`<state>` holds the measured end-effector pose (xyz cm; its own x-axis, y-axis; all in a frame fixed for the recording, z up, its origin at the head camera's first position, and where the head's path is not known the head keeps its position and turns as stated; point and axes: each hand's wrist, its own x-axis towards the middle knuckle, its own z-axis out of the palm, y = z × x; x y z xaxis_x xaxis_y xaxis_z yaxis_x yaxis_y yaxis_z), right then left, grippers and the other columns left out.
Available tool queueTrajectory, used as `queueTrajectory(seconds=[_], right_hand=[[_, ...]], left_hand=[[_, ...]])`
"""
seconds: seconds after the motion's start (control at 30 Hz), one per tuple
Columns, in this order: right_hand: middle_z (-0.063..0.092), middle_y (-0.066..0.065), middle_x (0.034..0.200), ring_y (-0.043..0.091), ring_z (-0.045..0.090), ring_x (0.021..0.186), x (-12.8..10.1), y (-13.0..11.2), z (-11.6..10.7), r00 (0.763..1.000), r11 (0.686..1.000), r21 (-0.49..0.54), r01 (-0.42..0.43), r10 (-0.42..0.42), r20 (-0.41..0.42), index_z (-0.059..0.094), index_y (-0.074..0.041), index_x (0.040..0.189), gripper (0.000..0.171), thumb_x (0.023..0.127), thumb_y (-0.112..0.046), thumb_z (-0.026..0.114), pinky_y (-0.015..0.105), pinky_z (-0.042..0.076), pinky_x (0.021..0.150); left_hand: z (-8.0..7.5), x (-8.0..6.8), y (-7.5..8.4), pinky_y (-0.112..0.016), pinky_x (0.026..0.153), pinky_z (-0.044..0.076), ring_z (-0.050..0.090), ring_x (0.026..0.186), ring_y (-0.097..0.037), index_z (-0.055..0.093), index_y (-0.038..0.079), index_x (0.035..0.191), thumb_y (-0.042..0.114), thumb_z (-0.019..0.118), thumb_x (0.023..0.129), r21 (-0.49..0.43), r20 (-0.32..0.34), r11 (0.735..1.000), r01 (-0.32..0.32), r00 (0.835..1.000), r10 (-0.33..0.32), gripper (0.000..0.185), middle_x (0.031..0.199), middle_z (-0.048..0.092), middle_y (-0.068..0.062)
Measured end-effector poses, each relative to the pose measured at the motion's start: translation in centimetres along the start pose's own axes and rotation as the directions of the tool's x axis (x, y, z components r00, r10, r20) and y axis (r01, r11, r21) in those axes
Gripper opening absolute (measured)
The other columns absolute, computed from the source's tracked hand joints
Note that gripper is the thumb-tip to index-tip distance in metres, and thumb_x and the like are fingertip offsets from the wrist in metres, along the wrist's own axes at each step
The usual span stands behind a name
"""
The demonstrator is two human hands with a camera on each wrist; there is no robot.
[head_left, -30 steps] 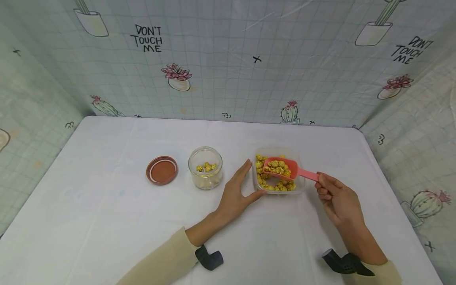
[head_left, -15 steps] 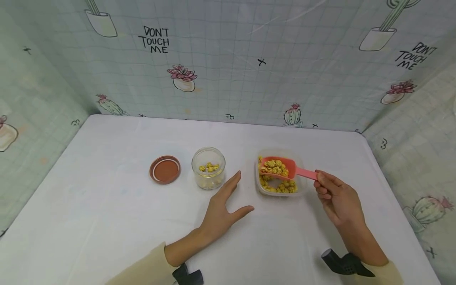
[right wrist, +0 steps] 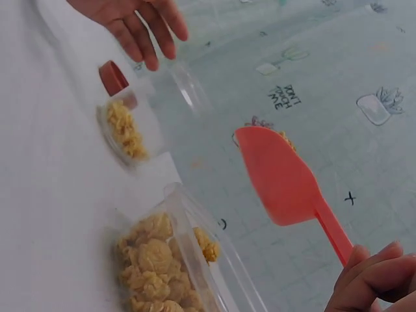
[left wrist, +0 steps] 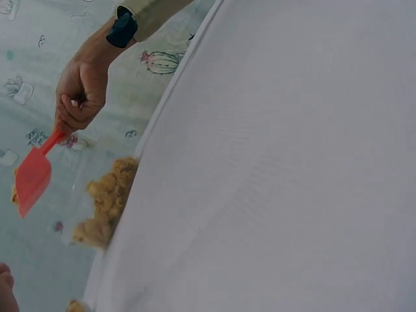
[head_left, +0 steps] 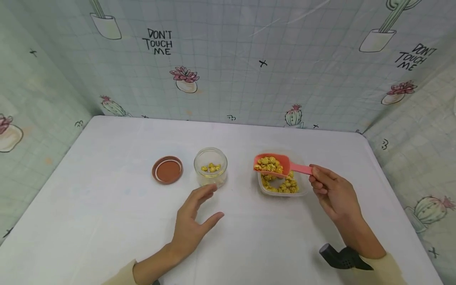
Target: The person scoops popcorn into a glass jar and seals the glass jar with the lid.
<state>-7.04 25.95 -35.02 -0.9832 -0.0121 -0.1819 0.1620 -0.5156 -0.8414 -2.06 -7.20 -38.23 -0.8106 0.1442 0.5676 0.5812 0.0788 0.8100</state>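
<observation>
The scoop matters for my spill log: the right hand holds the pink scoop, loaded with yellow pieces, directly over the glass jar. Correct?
Not quite. The right hand holds the loaded pink scoop over the clear plastic container, not the glass jar; the head view shows it.

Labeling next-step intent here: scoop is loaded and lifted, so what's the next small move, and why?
Probably carry the pink scoop leftward to above the glass jar. The right hand holds it heaped with yellow pieces, clear of the plastic container. The jar stands open, its lid aside, and the left hand is open just short of it, seemingly ready to steady it.
</observation>
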Motion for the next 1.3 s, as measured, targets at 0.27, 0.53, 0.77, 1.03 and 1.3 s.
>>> queueTrajectory(seconds=[0.27, 0.53, 0.77, 1.03, 1.3], right_hand=[[0.065, 0.008, 0.079, 0.009, 0.05, 0.06, 0.4, -0.2, 1.9, 0.999, 0.999, -0.004, -0.042, 0.042, -0.033, 0.067, -0.001, 0.107, 0.019, 0.09, -0.009, 0.065, 0.011, 0.042, 0.05], [0.064, 0.007, 0.081, 0.008, 0.05, 0.061, 0.9, 0.1, 3.6, 0.997, 0.997, -0.036, -0.074, 0.072, -0.041, 0.066, -0.003, 0.108, 0.022, 0.088, -0.012, 0.068, 0.01, 0.042, 0.05], [0.063, 0.007, 0.081, 0.008, 0.049, 0.061, 1.4, 0.3, 5.0, 0.996, 0.994, -0.074, -0.085, 0.084, -0.029, 0.063, 0.0, 0.11, 0.027, 0.088, -0.014, 0.069, 0.009, 0.04, 0.048], [0.061, 0.006, 0.082, 0.008, 0.049, 0.062, 2.0, 0.6, 6.4, 0.995, 0.986, -0.129, -0.102, 0.099, -0.029, 0.054, 0.005, 0.123, 0.046, 0.086, -0.017, 0.071, 0.009, 0.039, 0.048], [0.061, 0.005, 0.08, 0.007, 0.049, 0.061, 2.8, 0.5, 7.3, 0.993, 0.981, -0.157, -0.116, 0.116, -0.01, 0.046, 0.008, 0.129, 0.053, 0.089, -0.017, 0.069, 0.008, 0.039, 0.047]], left_hand=[[-2.5, 1.0, -0.7, -0.045, 0.097, 0.044, 0.048, 0.115, -0.039, 0.045, -0.022, 0.121, -0.027, 0.068, 0.066, 0.016, -0.189, 0.997, -0.08, 0.979, 0.081, 0.06, 0.118, 0.049, -0.034], [-3.3, 2.5, -2.1, -0.048, 0.101, 0.039, 0.042, 0.127, -0.036, 0.036, -0.014, 0.138, -0.017, 0.077, 0.068, 0.151, -0.147, 0.979, 0.134, 0.983, -0.112, 0.081, 0.137, 0.043, -0.026], [-3.0, 3.9, -3.1, -0.05, 0.107, 0.034, 0.034, 0.134, -0.037, 0.025, -0.009, 0.146, -0.003, 0.082, 0.071, 0.189, -0.049, 0.944, 0.27, 0.963, -0.266, 0.094, 0.146, 0.034, -0.024], [-2.5, 4.8, -4.3, -0.042, 0.109, 0.033, 0.032, 0.137, -0.03, 0.02, -0.004, 0.149, 0.005, 0.082, 0.074, 0.228, 0.012, 0.912, 0.34, 0.936, -0.352, 0.098, 0.151, 0.029, -0.02], [-2.5, 4.8, -5.2, -0.046, 0.107, 0.035, 0.041, 0.13, -0.037, 0.026, -0.009, 0.145, 0.001, 0.082, 0.072, 0.201, 0.008, 0.945, 0.258, 0.964, -0.265, 0.092, 0.139, 0.045, -0.024]])
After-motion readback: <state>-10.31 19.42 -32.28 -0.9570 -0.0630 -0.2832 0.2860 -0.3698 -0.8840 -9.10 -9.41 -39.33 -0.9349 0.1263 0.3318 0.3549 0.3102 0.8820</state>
